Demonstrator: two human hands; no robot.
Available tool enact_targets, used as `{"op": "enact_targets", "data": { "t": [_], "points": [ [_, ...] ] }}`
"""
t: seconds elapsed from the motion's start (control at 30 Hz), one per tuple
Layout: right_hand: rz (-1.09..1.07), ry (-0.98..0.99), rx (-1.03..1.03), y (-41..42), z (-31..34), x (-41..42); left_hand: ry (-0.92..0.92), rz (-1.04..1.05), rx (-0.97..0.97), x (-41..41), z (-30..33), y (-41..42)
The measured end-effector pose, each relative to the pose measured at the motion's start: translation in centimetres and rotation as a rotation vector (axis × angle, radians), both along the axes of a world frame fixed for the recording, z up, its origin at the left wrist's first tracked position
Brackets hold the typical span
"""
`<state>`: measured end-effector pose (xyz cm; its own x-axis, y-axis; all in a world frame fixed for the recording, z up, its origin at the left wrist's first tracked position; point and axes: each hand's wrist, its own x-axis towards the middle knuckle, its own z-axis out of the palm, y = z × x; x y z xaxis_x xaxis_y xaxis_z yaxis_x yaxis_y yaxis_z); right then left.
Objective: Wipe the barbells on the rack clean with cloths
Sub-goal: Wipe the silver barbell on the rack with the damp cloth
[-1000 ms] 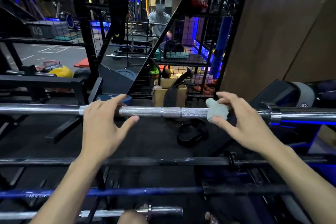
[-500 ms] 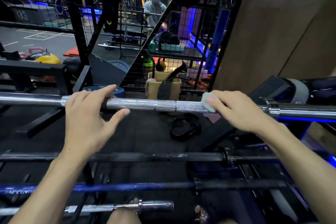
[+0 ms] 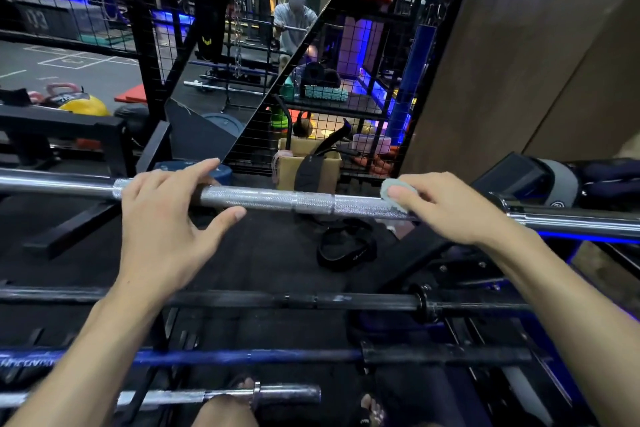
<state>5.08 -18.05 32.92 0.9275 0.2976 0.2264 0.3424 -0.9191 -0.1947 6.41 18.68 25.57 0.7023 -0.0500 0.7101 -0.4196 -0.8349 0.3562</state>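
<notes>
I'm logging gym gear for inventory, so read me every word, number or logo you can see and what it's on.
"03": on the grey box behind the mesh, upper left.
White lettering on the blue barbell, far left end: too blurred to read.
Round logo on the grey pad, right: too small to read.
Markings on the kettlebell: unreadable.

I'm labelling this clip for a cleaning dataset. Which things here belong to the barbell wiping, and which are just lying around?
Part of the job:
silver barbell, top of the rack
cloth, pressed on that bar by the right hand
left hand, resting on the bar
black barbell, blue barbell, short silver bar

Lying about:
cardboard box
yellow ball
black strap on the floor
</notes>
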Motion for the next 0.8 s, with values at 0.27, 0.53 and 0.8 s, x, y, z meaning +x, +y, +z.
{"op": "enact_targets", "data": {
  "t": [0.27, 0.53, 0.8],
  "points": [
    [0.026, -0.008, -0.101, 4.8, 0.9, 1.0, 0.008, -0.009, 0.000, 0.0, 0.1, 0.0],
    [-0.013, -0.174, -0.071, 1.1, -0.6, -2.3, 0.013, -0.020, -0.011, 0.0, 0.1, -0.2],
    [-0.061, -0.286, -0.061, -3.5, -4.3, -5.2, 0.009, -0.011, -0.026, 0.0, 0.0, -0.2]
  ]
}}
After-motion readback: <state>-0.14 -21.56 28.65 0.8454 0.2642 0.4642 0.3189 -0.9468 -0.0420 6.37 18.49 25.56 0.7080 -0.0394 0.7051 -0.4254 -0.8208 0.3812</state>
